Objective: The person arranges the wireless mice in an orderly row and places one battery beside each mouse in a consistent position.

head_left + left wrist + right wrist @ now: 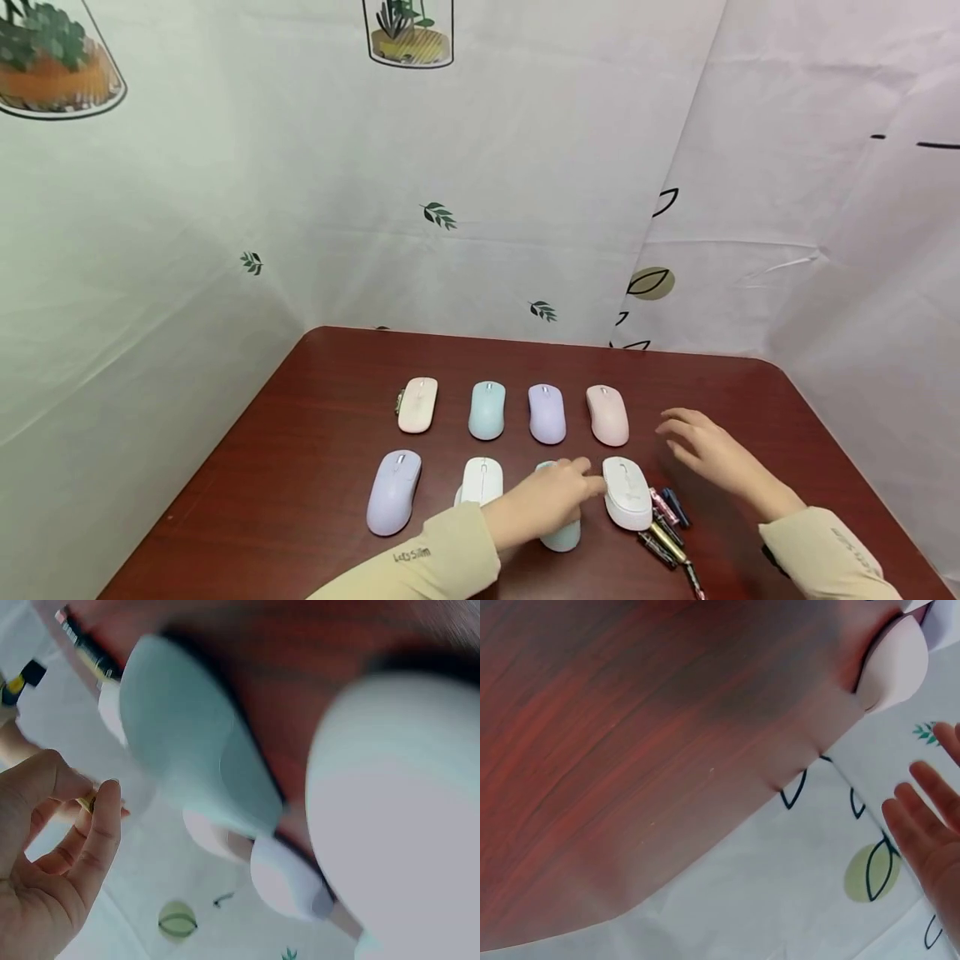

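My left hand (542,502) is above the teal computer mouse (562,537) in the front row, covering much of it. In the left wrist view its thumb and finger pinch a small gold-coloured battery (87,802), mostly hidden by the fingertips. The white mouse (627,493) lies just right of those fingers. Beside it several batteries (667,535) lie in a loose heap. My right hand (708,454) hovers over the table's right side with fingers extended, holding nothing, nearest to the pink mouse (608,415).
In the back row lie a cream mouse (417,406) with a battery edge showing beside it, a light teal mouse (487,411) and a lilac mouse (547,414). Another lilac mouse (394,493) and a white mouse (482,481) lie front left on the dark red table (247,483).
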The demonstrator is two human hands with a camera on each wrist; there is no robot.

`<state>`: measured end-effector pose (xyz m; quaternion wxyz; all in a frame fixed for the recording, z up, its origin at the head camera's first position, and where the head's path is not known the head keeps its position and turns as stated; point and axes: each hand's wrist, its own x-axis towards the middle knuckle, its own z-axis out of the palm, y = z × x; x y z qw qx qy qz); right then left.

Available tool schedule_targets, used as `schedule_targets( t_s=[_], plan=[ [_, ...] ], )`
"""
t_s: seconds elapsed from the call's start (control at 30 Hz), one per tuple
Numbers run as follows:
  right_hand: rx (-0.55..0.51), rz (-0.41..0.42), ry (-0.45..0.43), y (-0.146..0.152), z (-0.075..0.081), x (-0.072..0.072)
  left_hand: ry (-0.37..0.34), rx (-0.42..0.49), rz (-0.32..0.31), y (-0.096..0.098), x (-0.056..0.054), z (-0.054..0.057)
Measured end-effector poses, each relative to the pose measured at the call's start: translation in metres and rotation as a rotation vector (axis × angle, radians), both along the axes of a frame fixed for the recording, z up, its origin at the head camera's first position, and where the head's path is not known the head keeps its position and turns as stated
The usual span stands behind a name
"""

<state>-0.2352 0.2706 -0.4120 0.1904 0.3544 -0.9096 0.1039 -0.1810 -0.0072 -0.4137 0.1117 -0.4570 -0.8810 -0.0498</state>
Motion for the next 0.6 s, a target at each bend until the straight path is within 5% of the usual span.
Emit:
schedule_targets(
  t_s=[0.27,0.6],
  plan=[
    [-0.006,0.027,-0.017,-0.023,0.002,0.003,-0.128,0.125,0.113,-0.025,-0.011,0.014],
    [0.037,0.089,-0.072,-0.059,0.006,-0.002,-0.252,0.257,0.237,-0.06,-0.023,0.008]
  ],
)
